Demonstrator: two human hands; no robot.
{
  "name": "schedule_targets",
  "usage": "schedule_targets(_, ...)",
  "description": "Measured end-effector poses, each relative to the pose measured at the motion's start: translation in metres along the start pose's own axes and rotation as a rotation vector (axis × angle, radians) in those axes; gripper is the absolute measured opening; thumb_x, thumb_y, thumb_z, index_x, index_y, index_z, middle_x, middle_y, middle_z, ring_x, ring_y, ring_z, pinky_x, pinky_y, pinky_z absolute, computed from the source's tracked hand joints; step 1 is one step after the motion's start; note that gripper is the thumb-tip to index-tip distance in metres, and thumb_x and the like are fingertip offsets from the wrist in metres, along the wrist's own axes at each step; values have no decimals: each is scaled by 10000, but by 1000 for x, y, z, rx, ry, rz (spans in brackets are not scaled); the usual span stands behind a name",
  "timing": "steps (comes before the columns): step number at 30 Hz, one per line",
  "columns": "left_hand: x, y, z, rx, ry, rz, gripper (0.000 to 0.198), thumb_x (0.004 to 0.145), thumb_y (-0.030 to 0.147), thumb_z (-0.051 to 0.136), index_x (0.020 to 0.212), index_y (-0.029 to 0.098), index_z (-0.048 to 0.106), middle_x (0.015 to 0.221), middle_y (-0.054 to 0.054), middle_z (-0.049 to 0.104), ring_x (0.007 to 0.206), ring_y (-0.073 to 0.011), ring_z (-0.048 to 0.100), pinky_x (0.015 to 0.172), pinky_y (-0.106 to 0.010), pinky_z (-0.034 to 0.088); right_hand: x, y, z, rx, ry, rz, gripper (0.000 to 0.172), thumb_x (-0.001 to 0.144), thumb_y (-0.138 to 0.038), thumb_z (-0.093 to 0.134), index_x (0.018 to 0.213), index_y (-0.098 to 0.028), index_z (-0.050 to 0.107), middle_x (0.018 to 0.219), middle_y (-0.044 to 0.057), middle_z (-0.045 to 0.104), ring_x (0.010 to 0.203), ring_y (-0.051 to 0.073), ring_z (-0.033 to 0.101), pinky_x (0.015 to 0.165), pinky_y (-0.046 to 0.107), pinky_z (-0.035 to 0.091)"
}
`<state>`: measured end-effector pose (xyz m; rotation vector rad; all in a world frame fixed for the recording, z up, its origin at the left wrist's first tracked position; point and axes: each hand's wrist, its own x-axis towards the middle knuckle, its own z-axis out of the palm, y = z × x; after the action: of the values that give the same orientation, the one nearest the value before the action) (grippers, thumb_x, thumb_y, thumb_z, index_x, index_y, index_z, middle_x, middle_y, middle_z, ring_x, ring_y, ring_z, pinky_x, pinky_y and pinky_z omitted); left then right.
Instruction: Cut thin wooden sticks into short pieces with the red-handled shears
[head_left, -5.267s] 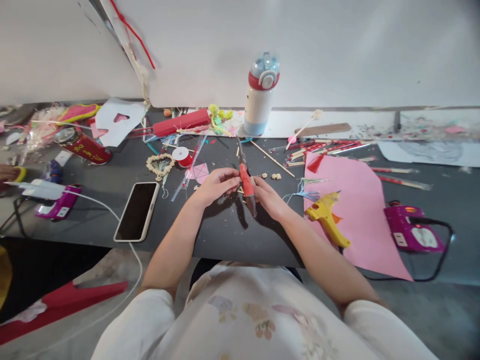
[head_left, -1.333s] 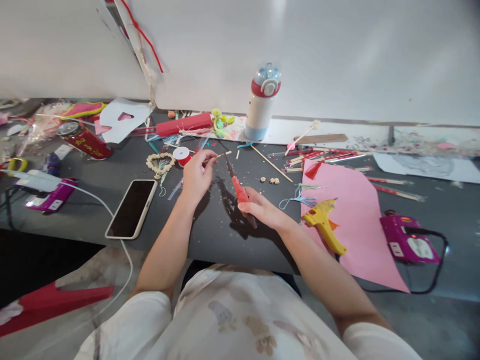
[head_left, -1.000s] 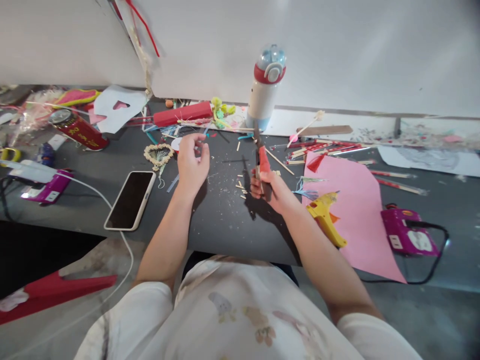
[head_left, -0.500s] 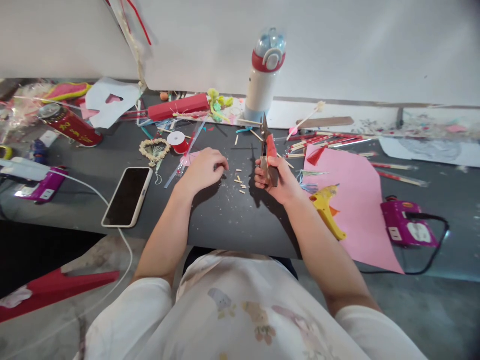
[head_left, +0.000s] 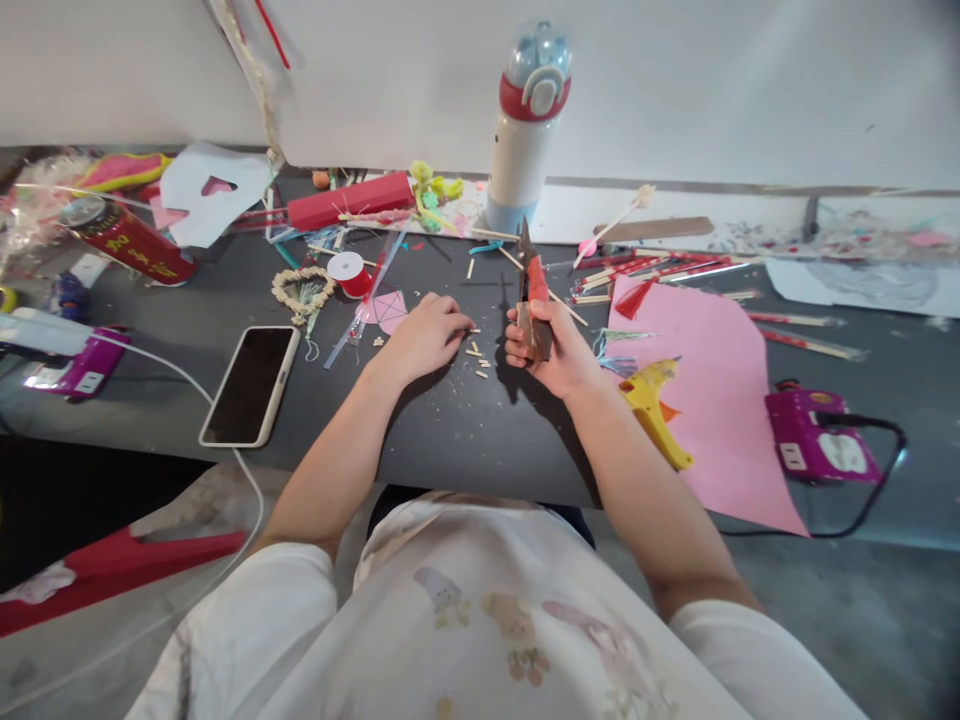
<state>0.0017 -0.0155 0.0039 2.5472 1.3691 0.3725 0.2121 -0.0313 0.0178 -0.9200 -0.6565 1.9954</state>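
My right hand [head_left: 559, 345] is wrapped around the handles of a pair of red-handled pliers [head_left: 534, 285], whose pointed metal jaws aim up and away from me. On the dark tabletop [head_left: 450, 440], my left hand [head_left: 429, 338] rests with its fingers bent and the tips closed at a short piece of wooden stick [head_left: 475, 330]. Several more cut stick pieces [head_left: 474, 350] lie just beside those fingertips, among pale crumbs. A pink paper shape with drawn lines [head_left: 389, 311] lies behind my left hand, near a red ribbon spool [head_left: 349, 274].
A bottle [head_left: 521, 150] stands at the back. To the left lie a phone [head_left: 251, 387], a red can [head_left: 139, 243] and a heart-shaped ornament [head_left: 302, 292]. A yellow glue gun [head_left: 657, 405] rests on pink paper [head_left: 724, 400], left of a purple box with a cable [head_left: 819, 435].
My left hand has moved right, and its fingertips have come down to a small stick piece. The pliers stay in my right hand at nearly the same place. The view has shifted slightly.
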Motion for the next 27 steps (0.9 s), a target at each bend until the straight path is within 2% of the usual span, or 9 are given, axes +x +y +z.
schedule_targets(7, 0, 2, -2, -4, -1, 17, 254, 892, 208, 512, 1024, 205, 728, 1000, -84, 619, 980, -247, 519, 942, -418, 448, -2, -1, 3, 0, 0, 8, 283, 750, -417, 682, 807, -195, 515, 582, -68, 399, 468, 69, 340, 460, 232, 281)
schedule_targets(13, -2, 5, -8, -74, -35, 37, 120, 819, 223, 606, 834, 201, 723, 854, -53, 601, 917, -224, 536, 881, -381, 469, -1, 0, 2, -6, -9, 12, 309, 778, -451, 690, 804, -203, 506, 574, -70, 396, 458, 73, 342, 453, 238, 279)
schedule_targets(21, 0, 15, -3, -120, -169, 155, 217, 851, 237, 586, 979, 222, 760, 926, -66, 614, 966, -231, 550, 921, -378, 457, -1, 0, 2, -10, -11, 2, 311, 796, -453, 693, 784, -199, 515, 569, -67, 408, 454, 69, 353, 448, 231, 287)
schedule_targets(27, 1, 14, -2, -107, -196, 162, 260, 831, 165, 551, 951, 230, 772, 917, -65, 617, 949, -225, 553, 922, -377, 452, -2, -1, 3, -8, 0, 12, 304, 780, -438, 700, 781, -188, 527, 571, -69, 413, 452, 59, 359, 445, 220, 292)
